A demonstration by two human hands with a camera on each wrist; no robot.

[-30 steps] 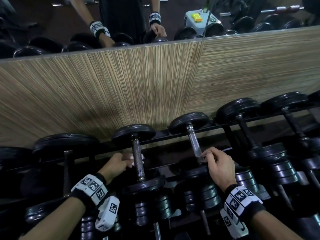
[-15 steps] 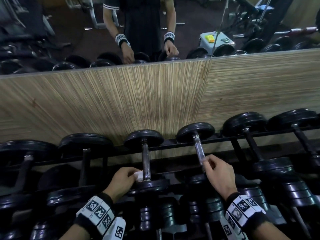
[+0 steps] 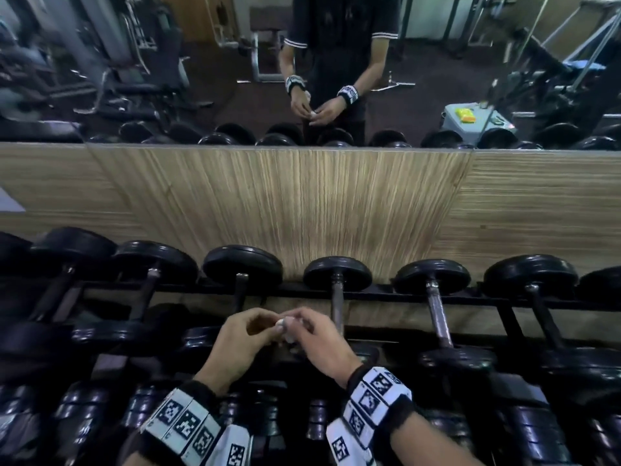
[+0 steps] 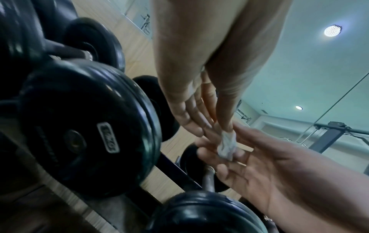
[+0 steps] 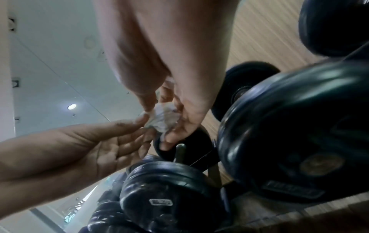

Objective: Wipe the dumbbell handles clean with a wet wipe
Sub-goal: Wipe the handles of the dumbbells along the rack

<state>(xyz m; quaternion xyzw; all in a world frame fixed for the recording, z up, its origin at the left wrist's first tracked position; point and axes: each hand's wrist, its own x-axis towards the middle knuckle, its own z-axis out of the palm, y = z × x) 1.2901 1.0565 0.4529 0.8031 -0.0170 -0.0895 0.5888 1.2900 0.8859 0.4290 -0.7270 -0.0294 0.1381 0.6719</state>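
On the left of the head view, black round-plate dumbbells [image 3: 242,274] lie side by side across a dark metal rack [image 3: 386,292]. Each handle runs front to back between its two plates, so every bar is exposed from above and reachable.

At the centre, both hands meet above the rack, clear of every dumbbell. The left hand [image 3: 235,344] pinches one edge of the small crumpled white wet wipe [image 3: 285,326] between thumb and fingertips. The right hand [image 3: 322,344] pinches the opposite side of the same wipe, its remaining fingers loosely spread. The wipe therefore hangs in the air between the two hands and touches no handle. Judged from this grip, the wipe is being refolded or passed across, probably to present a usable face for the next bar.

Just right of the hands stands a bare grey steel handle [image 3: 337,309], and further right a second, similar handle [image 3: 438,319]. Neither is being wiped at present.

Behind the rack, a wood-grain wall panel [image 3: 302,203] carries a mirror above it.
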